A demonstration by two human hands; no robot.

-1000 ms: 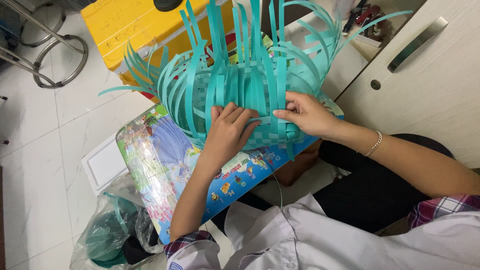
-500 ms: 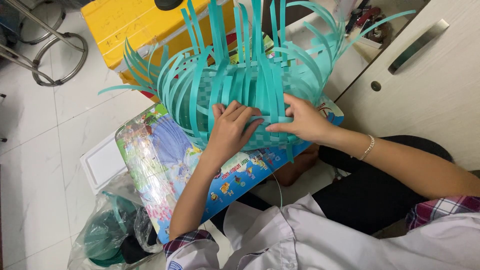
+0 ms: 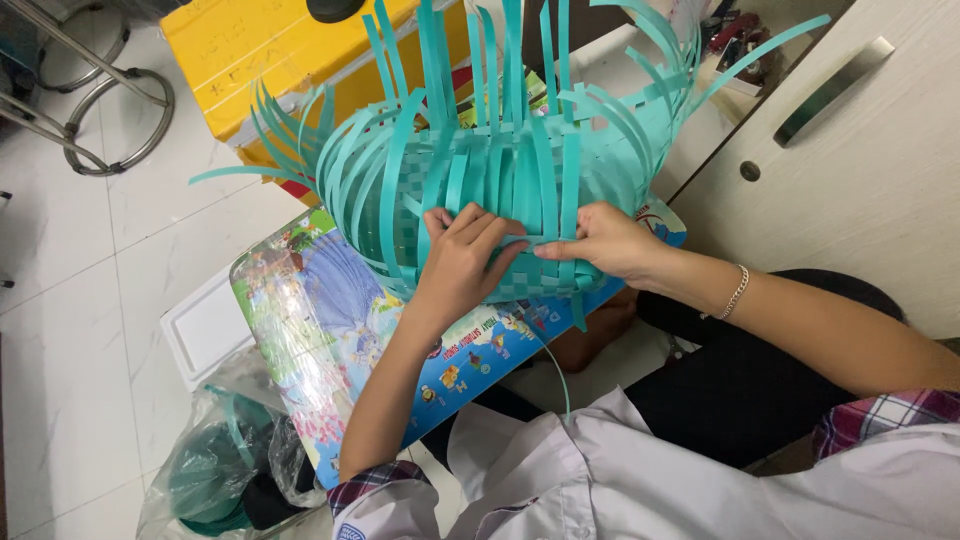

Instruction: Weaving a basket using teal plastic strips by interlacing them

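A half-woven teal basket [image 3: 500, 170] of flat plastic strips rests on a colourful picture board [image 3: 320, 330], its loose upright strips fanning out above. My left hand [image 3: 462, 258] presses on the near wall of the basket, fingers spread over the woven part. My right hand [image 3: 605, 243], with a bracelet on its wrist, pinches a horizontal teal strip [image 3: 535, 242] against the uprights just beside the left hand. A loose strip end [image 3: 560, 375] trails down toward my lap.
A yellow box [image 3: 270, 50] stands behind the basket. A clear bag with rolls of teal strip [image 3: 215, 470] lies at lower left by a white tray [image 3: 205, 325]. A metal stool base [image 3: 110, 110] is at upper left, a white cabinet door [image 3: 860, 140] at right.
Both hands have shifted a little along the basket's near wall, and the right hand has drawn the horizontal strip across more uprights. The basket has turned slightly.
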